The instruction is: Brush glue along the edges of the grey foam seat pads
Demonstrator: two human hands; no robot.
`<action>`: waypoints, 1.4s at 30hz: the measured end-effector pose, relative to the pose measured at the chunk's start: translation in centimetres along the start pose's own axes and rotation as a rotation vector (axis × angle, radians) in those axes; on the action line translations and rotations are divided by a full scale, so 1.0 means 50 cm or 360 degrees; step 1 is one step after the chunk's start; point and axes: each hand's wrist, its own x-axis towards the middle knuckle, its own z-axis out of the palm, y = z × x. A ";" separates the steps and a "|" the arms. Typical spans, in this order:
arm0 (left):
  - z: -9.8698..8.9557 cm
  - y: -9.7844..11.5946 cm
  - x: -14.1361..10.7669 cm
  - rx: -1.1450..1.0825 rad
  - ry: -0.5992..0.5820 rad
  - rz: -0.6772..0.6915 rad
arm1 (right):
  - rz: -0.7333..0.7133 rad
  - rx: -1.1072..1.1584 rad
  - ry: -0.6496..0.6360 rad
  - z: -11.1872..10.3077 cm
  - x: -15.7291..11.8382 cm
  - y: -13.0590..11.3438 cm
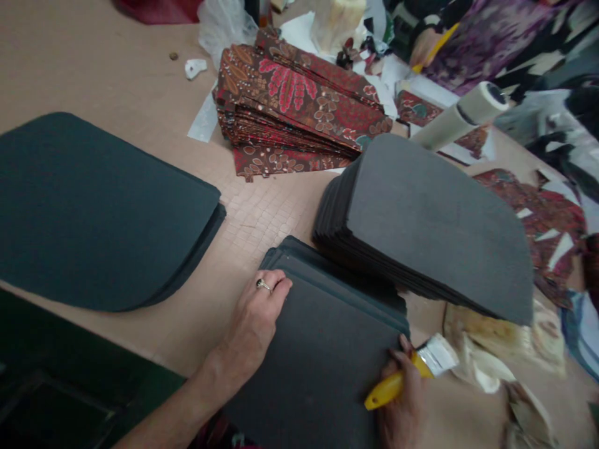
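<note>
From where I'm standing, the panel [327, 349] being handled lies near the desk [154, 81] edge, right in front of the person, on top of lower panels [344, 280] whose far edges peep out in uneven steps. The left hand [255, 315] has its grip drawn nearly closed at the panel's far left corner, fingers bunched together and seemingly pinching the edge, though I can't see what the fingertips do underneath. The right hand [406, 396] has its grip wrapped around the yellow handle of the brush [390, 390], with fingertips also up against the panel's right edge. That's a lot to ask of one hand, so I'd say the brush wants to lie snug in the palm, its pale bristles pointing out past the edge as they do here, clear of the dark face, where any smear would probably show. To handle the panel well, I'd have both hands work at the edges and move together, so the sheet doesn't twist or drag those beneath it. A light pinch should do, as a hard one might dent the corner. The elbows need watching too: the tall stack [435, 218] is just beside the far edge, and a knock could set it sliding.
</note>
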 end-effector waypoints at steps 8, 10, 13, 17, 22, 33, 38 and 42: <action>0.031 0.026 -0.028 0.0343 -0.0281 0.0396 | -0.0449 -0.0180 0.0172 0.019 0.000 -0.134; 0.035 0.032 -0.029 0.0460 -0.0373 0.0508 | -0.0569 -0.0053 0.0065 0.053 -0.003 -0.194; 0.043 0.031 -0.028 0.0571 -0.0371 0.0564 | -0.0743 0.0010 -0.0120 0.089 0.006 -0.225; 0.051 0.024 -0.024 0.0631 -0.0354 0.0538 | -0.0457 -0.0156 0.0048 0.050 0.019 -0.136; 0.063 0.038 -0.024 0.0678 -0.0285 0.0459 | -0.0333 -0.0245 0.0226 0.001 0.024 -0.055; -0.125 0.002 -0.072 0.0705 0.0141 -0.0237 | -0.0740 0.0037 0.0235 0.087 0.024 -0.032; -0.263 -0.144 -0.106 0.0773 0.0082 -0.0515 | -0.0674 0.0204 0.0223 0.087 0.030 -0.026; -0.281 -0.206 -0.125 0.0674 0.0004 -0.0402 | -0.0626 0.0250 0.0227 0.076 0.036 -0.023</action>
